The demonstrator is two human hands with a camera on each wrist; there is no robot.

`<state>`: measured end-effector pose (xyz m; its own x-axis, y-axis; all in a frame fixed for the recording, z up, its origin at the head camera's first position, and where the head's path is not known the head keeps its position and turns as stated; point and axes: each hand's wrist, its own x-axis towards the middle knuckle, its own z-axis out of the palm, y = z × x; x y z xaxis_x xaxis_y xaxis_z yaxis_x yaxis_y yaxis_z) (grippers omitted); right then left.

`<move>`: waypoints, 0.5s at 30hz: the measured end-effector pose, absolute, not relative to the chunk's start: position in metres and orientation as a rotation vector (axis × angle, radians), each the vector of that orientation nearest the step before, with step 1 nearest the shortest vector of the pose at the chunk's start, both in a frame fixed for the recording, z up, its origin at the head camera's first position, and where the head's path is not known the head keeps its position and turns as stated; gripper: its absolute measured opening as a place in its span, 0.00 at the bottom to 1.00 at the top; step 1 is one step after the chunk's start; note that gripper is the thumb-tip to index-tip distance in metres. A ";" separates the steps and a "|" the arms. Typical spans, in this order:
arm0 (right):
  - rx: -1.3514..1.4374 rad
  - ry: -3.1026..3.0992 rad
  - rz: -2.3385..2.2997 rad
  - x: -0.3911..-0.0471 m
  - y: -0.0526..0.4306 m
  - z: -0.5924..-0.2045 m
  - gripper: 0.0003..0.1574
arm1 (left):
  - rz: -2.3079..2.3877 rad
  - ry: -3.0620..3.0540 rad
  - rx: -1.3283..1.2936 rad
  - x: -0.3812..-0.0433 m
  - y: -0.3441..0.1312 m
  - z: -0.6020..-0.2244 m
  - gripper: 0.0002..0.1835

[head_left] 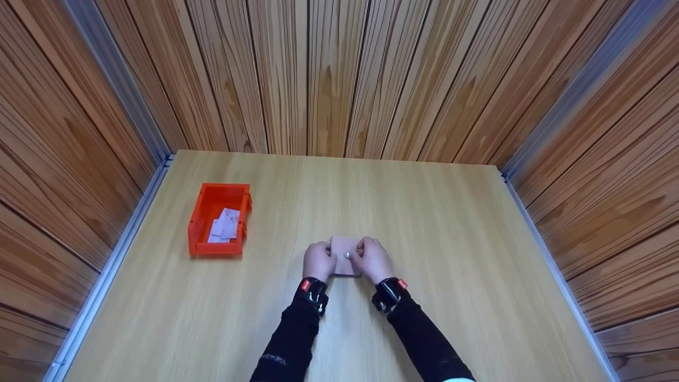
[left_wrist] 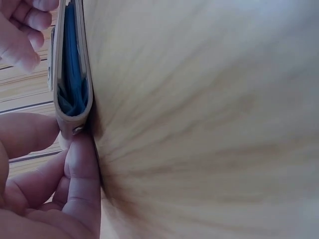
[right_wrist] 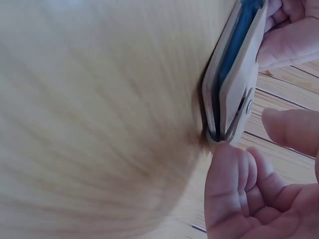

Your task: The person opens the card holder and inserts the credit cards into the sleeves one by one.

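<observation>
A pale pink wallet [head_left: 344,245] with a round metal snap [right_wrist: 248,106] lies on the table between both hands. Its blue lining [left_wrist: 75,84] shows at the open side in the wrist views. My left hand [head_left: 319,261] pinches the folded left edge between thumb and fingers. At the opposite edge, my right hand [head_left: 374,260] touches the wallet with its fingertips. The right thumb [right_wrist: 286,127] stands apart from the snap strap. Whether the snap is fastened is hard to tell.
An orange-red open bin [head_left: 215,248] stands to the left on the wooden table [head_left: 451,239]. Inside it lie a few whitish-pink printed papers or cards [head_left: 228,223]. Wood-plank walls [head_left: 334,79] and metal rails border the table.
</observation>
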<state>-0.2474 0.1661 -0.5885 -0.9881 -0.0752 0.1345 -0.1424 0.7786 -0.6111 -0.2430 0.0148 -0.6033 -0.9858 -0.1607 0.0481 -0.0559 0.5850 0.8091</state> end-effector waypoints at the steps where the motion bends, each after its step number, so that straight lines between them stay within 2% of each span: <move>1: 0.189 -2.866 0.981 -0.247 0.165 -0.588 0.15 | -1.364 -2.690 0.181 -0.243 0.015 -0.604 0.09; 7: 0.257 -2.896 0.895 -0.247 0.161 -0.587 0.14 | -1.303 -2.675 0.133 -0.243 0.015 -0.604 0.07; 15: 0.284 -2.939 0.802 -0.250 0.160 -0.592 0.17 | -1.325 -2.666 0.134 -0.241 0.014 -0.603 0.08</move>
